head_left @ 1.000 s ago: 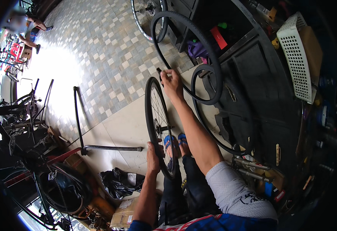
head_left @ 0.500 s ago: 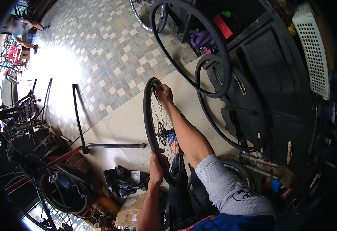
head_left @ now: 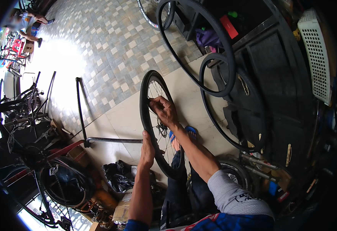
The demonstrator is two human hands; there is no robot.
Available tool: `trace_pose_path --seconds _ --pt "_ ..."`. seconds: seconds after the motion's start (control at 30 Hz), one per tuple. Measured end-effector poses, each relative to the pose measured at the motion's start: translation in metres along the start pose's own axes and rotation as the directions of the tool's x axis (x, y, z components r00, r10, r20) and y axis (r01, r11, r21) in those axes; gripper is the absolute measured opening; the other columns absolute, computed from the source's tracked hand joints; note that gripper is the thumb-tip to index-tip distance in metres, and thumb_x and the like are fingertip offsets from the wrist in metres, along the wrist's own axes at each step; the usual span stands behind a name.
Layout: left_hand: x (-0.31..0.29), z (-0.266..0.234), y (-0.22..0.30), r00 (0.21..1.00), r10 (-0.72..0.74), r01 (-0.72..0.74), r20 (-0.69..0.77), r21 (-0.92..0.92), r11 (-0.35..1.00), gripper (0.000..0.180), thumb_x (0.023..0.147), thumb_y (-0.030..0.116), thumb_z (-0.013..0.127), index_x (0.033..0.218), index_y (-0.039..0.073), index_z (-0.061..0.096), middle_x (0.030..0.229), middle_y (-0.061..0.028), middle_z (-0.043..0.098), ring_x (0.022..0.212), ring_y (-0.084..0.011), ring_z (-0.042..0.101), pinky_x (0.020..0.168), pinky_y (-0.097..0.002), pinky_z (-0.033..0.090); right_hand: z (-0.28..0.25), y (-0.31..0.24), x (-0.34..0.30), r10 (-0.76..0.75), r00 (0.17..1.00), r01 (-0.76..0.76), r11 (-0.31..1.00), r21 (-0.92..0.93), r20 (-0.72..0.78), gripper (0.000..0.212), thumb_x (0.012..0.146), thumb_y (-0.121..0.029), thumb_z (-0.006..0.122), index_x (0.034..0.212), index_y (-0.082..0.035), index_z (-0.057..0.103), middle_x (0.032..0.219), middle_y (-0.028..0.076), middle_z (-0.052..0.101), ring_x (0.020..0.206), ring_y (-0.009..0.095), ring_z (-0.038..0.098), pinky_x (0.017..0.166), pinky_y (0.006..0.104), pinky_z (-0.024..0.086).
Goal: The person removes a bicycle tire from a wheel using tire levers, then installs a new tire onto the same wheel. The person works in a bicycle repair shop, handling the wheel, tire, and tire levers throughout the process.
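A spoked bicycle wheel (head_left: 145, 115) with a black tyre stands tilted upright in front of me, its lower end by my dark trousers. My left hand (head_left: 147, 149) grips the tyre's lower left side, thumb along the outside and the fingers partly hidden behind it. My right hand (head_left: 164, 112) reaches through to the inner side of the rim, higher up. Its thumb and fingers are pinched together there on a small dark part that I cannot make out. Below that hand, the hub and brake disc (head_left: 162, 130) show among the spokes.
Loose black tyres (head_left: 230, 50) lean at the right by a dark panel (head_left: 276, 77) and a white perforated basket (head_left: 316, 57). A bent metal bar (head_left: 110, 140) lies left of the wheel. Bike frames (head_left: 7, 111), a black plastic bag (head_left: 118, 175) and a cardboard box (head_left: 123, 208) crowd the lower left. Far left sits a person (head_left: 28, 23).
My right hand has come down from the top of the wheel to the rim's inner left side. The left hand has shifted up, and the wheel has turned to show more spokes.
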State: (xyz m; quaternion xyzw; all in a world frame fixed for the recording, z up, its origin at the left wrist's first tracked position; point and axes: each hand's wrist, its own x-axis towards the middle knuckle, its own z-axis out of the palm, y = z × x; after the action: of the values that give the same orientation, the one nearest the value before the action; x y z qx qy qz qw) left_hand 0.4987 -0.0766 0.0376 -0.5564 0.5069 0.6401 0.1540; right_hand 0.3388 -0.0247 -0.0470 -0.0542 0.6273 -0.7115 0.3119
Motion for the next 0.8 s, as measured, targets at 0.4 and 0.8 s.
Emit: trace_pose_path --seconds 0.4,0.8 --pt "0.075 -0.006 0.073 0.988 0.150 -0.156 -0.046 -0.190 0.969 0.075 0.104 0.069 0.041 0.115 0.000 0.066 0.073 -0.0042 0.060 0.062 -0.0159 0.058 0.055 -0.0296 0.049 0.008 -0.004 -0.069 -0.025 0.996 0.026 1.000 -0.017 0.090 0.012 0.101 -0.015 0.070 0.106 -0.004 0.069 0.107 0.007 0.078 0.094 0.009 0.068 0.079 0.0280 0.054" --pt "0.187 -0.035 0.164 0.968 -0.056 0.122 0.243 -0.267 0.956 0.069 0.106 0.064 0.038 0.102 0.000 0.063 0.061 -0.0069 0.057 0.046 -0.0215 0.056 0.048 -0.0380 0.050 -0.008 0.005 -0.144 -0.125 0.972 0.149 0.983 -0.112 0.198 0.012 0.094 -0.010 0.076 0.104 -0.004 0.074 0.091 0.007 0.077 0.078 0.012 0.072 0.069 0.0273 0.056"
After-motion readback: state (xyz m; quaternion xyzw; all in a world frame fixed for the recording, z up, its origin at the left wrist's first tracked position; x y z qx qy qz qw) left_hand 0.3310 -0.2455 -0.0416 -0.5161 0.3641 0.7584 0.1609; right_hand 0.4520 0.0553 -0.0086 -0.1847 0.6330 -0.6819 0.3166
